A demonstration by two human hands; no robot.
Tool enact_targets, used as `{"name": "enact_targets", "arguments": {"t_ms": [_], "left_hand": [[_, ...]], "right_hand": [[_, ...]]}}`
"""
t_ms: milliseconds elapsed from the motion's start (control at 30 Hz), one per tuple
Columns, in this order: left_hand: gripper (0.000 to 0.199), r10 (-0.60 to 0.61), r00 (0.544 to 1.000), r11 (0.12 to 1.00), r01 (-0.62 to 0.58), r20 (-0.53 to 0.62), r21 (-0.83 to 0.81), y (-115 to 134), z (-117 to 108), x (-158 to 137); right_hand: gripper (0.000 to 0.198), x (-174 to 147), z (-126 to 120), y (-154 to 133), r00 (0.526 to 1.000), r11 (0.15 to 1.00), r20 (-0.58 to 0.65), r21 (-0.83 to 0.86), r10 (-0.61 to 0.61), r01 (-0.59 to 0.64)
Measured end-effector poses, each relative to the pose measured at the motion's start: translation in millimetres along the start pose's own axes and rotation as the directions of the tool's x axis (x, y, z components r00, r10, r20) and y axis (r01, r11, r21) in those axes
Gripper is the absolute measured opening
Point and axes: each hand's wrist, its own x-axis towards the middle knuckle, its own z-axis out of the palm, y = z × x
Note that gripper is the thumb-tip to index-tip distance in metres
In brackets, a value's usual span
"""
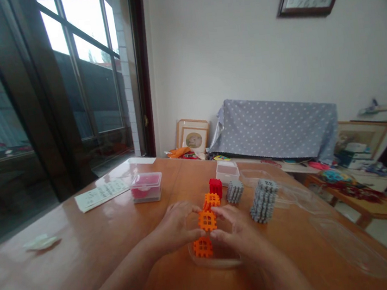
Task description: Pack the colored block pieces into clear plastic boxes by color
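Observation:
Between my two hands is a square orange plastic building block (207, 220) with notched edges and a window-like grid. My left hand (176, 226) pinches its left side with thumb and fingertips. From the right, the fingers and thumb of my right hand (236, 226) close on the same block. Just below lies another orange block (203, 247), in a shallow clear plastic container (221, 264). Beyond my fingertips sit more orange blocks (212, 199), partly hidden. A red block stack (215, 187), a short grey stack (234, 191) and a taller grey stack (264, 200) stand behind and to the right.
A lidded clear box with pink contents (145, 187) and a written paper (101, 194) are at the left, with a crumpled pale wrapper (41, 242) nearer. An open white box (227, 172) stands at the back. Clear plastic lids (355, 247) lie along the table's right edge.

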Motion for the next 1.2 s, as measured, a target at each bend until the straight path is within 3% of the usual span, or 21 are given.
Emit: {"name": "enact_targets", "arguments": {"t_ms": [133,267,400,567,700,867,1200], "left_hand": [[0.051,0.011,0.999,0.999,-0.009,0.041,-0.050,-9.6,0.1,-5.6],[0.055,0.014,0.994,0.975,0.009,0.105,-0.222,-16.5,-3.2,-7.3],[0.037,-0.041,0.992,0.920,0.085,0.123,-0.382,-13.8,-5.7,-4.4],[0.022,-0.136,0.984,0.919,0.169,0.115,-0.357,-22.7,8.0,0.7],[0.020,-0.186,0.973,0.913,0.223,0.139,-0.342,-36.0,21.3,2.6],[0.023,-0.201,0.964,0.907,0.250,0.172,-0.340,-34.9,22.4,4.0],[0.022,-0.195,0.968,0.890,0.242,0.158,-0.387,-40.4,27.2,4.7]], "right_hand": [[0.046,1.5,-1.5,-11.3,0.997,1.000,0.069,0.012,0.017,-0.018],[0.030,-1.3,-2.6,-16.4,0.983,0.997,0.173,0.023,0.068,-0.073],[0.024,-1.7,2.7,-10.0,0.950,0.991,0.281,-0.036,0.135,-0.130],[0.020,4.4,10.3,-5.0,0.922,0.983,0.345,-0.110,0.175,-0.146],[0.019,9.1,13.1,-7.5,0.910,0.973,0.366,-0.184,0.197,-0.137],[0.023,9.4,16.1,-10.4,0.908,0.974,0.371,-0.183,0.192,-0.131],[0.028,5.4,22.8,-12.3,0.944,0.968,0.257,-0.191,0.210,-0.163]]}}
